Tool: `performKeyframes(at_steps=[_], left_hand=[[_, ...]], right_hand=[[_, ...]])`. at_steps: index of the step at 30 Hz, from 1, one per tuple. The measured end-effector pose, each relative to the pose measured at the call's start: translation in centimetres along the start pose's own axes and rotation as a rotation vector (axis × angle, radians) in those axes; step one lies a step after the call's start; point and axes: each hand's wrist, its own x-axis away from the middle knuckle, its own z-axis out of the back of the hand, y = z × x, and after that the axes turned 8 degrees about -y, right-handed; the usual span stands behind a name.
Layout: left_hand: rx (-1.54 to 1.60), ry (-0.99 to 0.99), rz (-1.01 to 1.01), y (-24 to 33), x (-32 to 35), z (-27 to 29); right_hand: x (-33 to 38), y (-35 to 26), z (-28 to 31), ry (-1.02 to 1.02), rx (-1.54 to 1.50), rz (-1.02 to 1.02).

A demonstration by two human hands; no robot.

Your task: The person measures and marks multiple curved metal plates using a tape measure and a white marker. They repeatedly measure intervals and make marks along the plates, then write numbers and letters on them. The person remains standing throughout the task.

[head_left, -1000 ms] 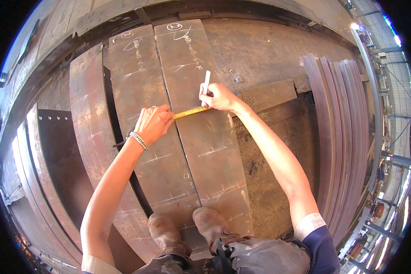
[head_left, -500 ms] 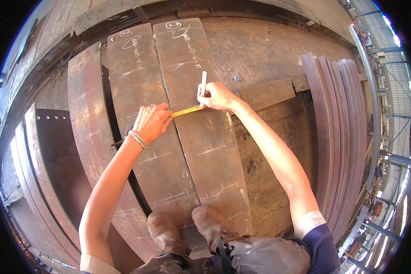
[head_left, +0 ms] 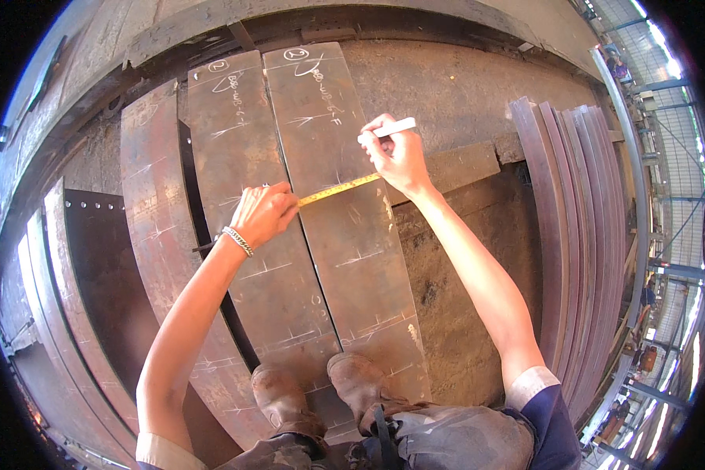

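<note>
Quickly: left hand (head_left: 265,211) clenched on yellow tape measure (head_left: 338,189) stretched across rusty steel plate (head_left: 345,258); right hand (head_left: 398,155) gripped white marker (head_left: 390,129), pinning tape. Curved bars (head_left: 580,235) stacked right, boots (head_left: 321,395) below.

Tape measure (head_left: 338,189) case hidden under left hand (head_left: 262,213); chalk marks near tape too small to tell.

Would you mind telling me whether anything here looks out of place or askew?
Nothing stands out. The left hand pins the yellow tape measure across the rusty steel plate, and the right hand holds its other end along with a white marker. The tape slants slightly. Chalk marks look deliberate.
</note>
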Motion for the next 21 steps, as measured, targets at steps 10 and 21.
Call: performKeyframes(at_steps=[10, 21], left_hand=[[0.796, 0.206, 0.346, -3.9, 9.4, 4.9], [1.577, 0.518, 0.416, -9.6, 25.5, 9.7]], right_hand=[[3.6, -7.3, 6.0, 0.095, -0.107, 0.024], [4.6, -19.1, 7.2, 0.124, -0.002, 0.107]])
